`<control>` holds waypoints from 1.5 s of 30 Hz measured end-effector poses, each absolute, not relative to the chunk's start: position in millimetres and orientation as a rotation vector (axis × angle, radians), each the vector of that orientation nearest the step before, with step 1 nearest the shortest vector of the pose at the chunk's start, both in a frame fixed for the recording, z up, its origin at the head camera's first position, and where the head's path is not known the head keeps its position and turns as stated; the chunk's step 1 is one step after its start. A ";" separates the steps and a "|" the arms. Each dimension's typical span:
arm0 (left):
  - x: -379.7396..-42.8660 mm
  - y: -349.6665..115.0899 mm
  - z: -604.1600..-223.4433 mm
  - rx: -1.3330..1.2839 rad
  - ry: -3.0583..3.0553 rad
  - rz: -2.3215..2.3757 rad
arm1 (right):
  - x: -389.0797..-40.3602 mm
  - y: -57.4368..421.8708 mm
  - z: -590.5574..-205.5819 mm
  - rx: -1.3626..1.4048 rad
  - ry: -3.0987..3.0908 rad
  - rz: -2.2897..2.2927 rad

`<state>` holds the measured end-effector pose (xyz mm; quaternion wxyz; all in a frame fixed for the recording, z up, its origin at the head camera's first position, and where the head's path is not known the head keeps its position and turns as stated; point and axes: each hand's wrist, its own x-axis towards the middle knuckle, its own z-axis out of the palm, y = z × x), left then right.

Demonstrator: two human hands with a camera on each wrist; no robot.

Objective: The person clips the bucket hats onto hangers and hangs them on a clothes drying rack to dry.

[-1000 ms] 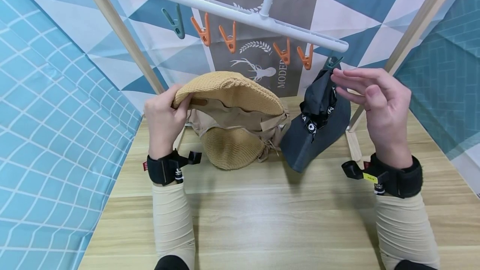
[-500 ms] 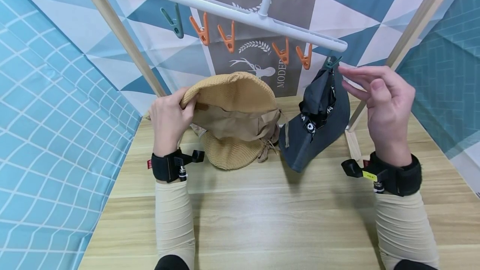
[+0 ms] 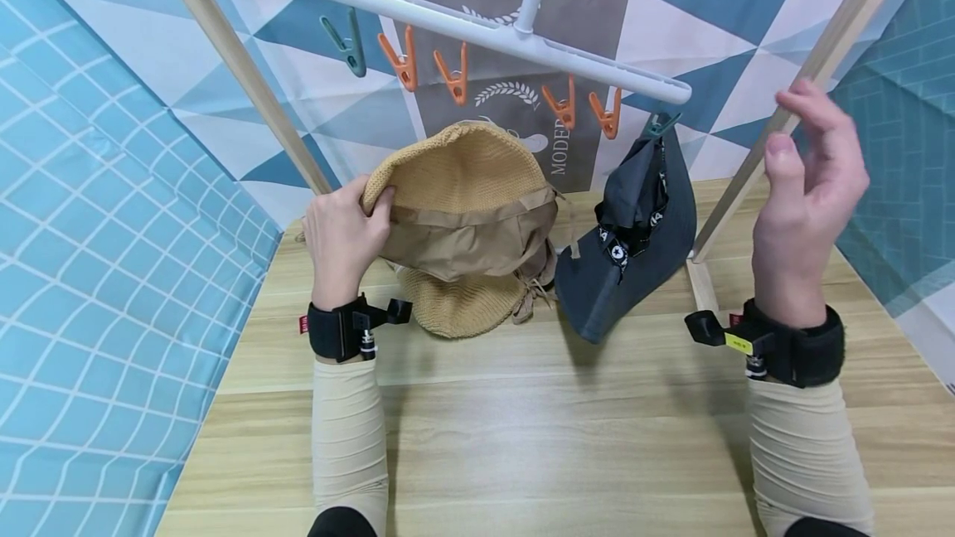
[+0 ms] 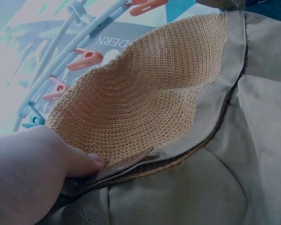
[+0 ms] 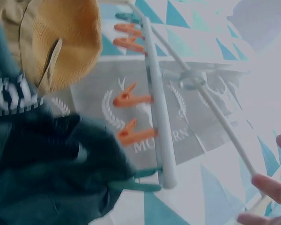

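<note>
My left hand (image 3: 345, 232) pinches the woven brim of a tan sun hat (image 3: 477, 230), which has a beige cloth crown. In the left wrist view the thumb presses on the brim's inner edge, beside a small brown tab (image 4: 124, 164); the fingers behind are hidden. A dark blue-grey hat (image 3: 642, 255) with a lettered band hangs from a green clothespin (image 3: 660, 124) at the hanger's right end. Off to its right, my right hand (image 3: 813, 176) is raised with relaxed, slightly bent fingers and holds nothing. Its fingertips overlap the rack's right post in the head view.
A white hanger (image 3: 500, 36) hangs from a rack with wooden posts (image 3: 246, 73). Several orange clothespins (image 3: 451, 74) and another green clothespin (image 3: 346, 44) line it. Below lies a wood-grain table (image 3: 522, 429). Patterned cloth (image 3: 112, 230) encloses the left side.
My right hand has drawn away to the right from the dark hat and its clothespin. My left hand has shifted slightly right, and the tan hat's brim has tipped up, its crown now facing forward.
</note>
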<state>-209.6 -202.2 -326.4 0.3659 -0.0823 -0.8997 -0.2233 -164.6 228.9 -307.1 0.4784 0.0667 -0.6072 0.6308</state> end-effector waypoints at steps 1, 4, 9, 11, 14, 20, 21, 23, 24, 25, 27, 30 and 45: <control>-209.7 -202.4 -326.6 -0.210 -2.310 -0.578 | -165.8 231.5 -307.8 0.142 -1.498 1.509; -210.3 -203.0 -326.6 -0.208 -2.302 -0.589 | -169.5 241.1 -311.4 0.094 -1.561 1.458; -210.3 -202.9 -326.3 -0.207 -2.301 -0.601 | -171.5 246.8 -312.3 -0.023 -1.749 1.497; -210.2 -202.9 -326.7 -0.205 -2.304 -0.602 | -172.7 246.2 -311.9 -0.039 -1.801 1.533; -209.9 -202.9 -327.4 -0.206 -2.309 -0.601 | -176.7 246.4 -314.1 -0.017 -1.800 1.565; -209.0 -201.6 -328.1 -0.218 -2.318 -0.595 | -190.1 253.0 -324.6 0.147 -1.648 1.580; -208.9 -201.2 -328.2 -0.220 -2.319 -0.595 | -192.1 254.4 -326.3 0.174 -1.629 1.579; -208.7 -200.6 -328.6 -0.223 -2.321 -0.596 | -195.9 257.2 -329.4 0.214 -1.608 1.572; -208.9 -200.3 -328.8 -0.224 -2.320 -0.597 | -197.7 258.5 -330.9 0.235 -1.597 1.570; -209.1 -200.0 -328.9 -0.226 -2.321 -0.597 | -199.4 259.7 -332.1 0.249 -1.581 1.586; -209.2 -199.4 -329.0 -0.228 -2.322 -0.599 | -202.7 261.9 -334.6 0.280 -1.545 1.631; -209.3 -198.7 -329.0 -0.232 -2.325 -0.601 | -207.8 264.4 -337.4 0.330 -1.490 1.686; -209.7 -199.6 -329.1 -0.228 -2.328 -0.600 | -184.2 226.4 -316.2 0.302 -1.512 1.471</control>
